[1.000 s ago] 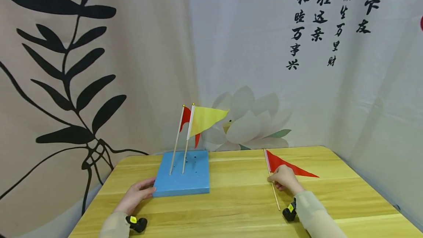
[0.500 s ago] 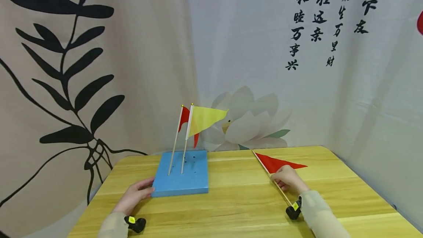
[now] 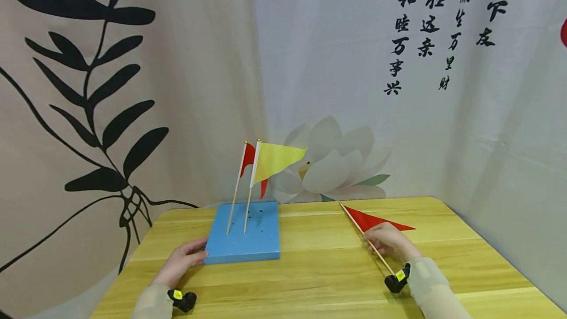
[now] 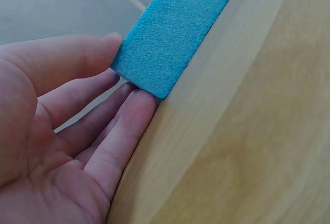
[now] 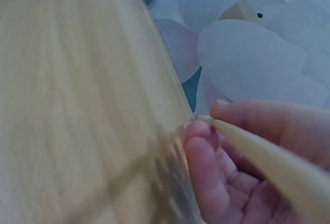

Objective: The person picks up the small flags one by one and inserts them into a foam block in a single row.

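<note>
My left hand (image 3: 179, 262) rests at the near left corner of a blue foam block (image 3: 243, 247), its thumb and fairly straight fingers touching the edge in the left wrist view. Two pennants on thin sticks stand upright in the block: a yellow flag (image 3: 276, 159) and, partly hidden behind it, a red flag (image 3: 248, 159). Over on the right, my right hand (image 3: 390, 240) pinches the wooden stick of another red pennant (image 3: 365, 219) between thumb and fingers. That stick (image 5: 258, 154) slants, its top toward the far left; the red cloth is outside the right wrist view.
Several small holes dot the block's top around the standing sticks. A wooden table (image 3: 319, 260) carries everything, its far edge close to a printed curtain (image 3: 328, 63) with leaves, a flower and writing. Small black cameras are strapped to both wrists.
The held pennant has turned from nearly upright in view to slanted, its top swinging left and its lower end right. My right hand has shifted slightly right. The left hand stays put.
</note>
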`<state>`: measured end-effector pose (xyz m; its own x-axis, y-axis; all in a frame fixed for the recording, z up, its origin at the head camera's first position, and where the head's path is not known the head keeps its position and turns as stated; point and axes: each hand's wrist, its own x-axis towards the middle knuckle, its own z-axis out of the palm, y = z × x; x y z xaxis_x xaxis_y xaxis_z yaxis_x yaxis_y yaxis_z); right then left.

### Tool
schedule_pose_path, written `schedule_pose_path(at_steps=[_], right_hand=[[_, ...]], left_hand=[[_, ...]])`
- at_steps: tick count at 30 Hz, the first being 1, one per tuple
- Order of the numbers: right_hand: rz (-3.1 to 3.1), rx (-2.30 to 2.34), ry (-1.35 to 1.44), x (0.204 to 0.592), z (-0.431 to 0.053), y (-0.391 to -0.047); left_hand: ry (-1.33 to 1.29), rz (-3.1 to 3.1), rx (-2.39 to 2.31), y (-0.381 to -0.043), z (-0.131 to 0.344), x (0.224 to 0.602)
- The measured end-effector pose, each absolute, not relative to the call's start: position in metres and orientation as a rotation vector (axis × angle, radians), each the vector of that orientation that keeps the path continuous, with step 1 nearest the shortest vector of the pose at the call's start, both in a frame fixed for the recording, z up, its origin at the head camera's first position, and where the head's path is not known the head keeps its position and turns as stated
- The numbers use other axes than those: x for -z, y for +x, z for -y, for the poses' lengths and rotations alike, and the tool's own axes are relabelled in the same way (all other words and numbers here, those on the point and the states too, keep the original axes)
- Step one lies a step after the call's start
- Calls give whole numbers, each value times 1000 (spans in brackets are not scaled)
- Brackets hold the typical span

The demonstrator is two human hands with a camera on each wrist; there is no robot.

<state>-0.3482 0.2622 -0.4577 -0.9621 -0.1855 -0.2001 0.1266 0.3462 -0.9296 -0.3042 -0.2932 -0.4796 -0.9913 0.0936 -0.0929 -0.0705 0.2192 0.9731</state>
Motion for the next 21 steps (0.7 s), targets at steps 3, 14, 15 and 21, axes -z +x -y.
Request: schedule_pose_path(at_steps=[3,14,15,21], right_hand=[[-2335,1702,-20,454,-261,-350],[-2315,1863,-14,428,-253,-351],[-2317,1873,-29,424,-253,-351],[-2306,1955,-92,391,-246,-352]], left_hand=[[19,-2356,-1886,-304,293,479],[11,-2367,-1889,-304,291,481],[14,-2367,-1884,-304,291,480],[-2,-2362,-1882,-304,291,479]])
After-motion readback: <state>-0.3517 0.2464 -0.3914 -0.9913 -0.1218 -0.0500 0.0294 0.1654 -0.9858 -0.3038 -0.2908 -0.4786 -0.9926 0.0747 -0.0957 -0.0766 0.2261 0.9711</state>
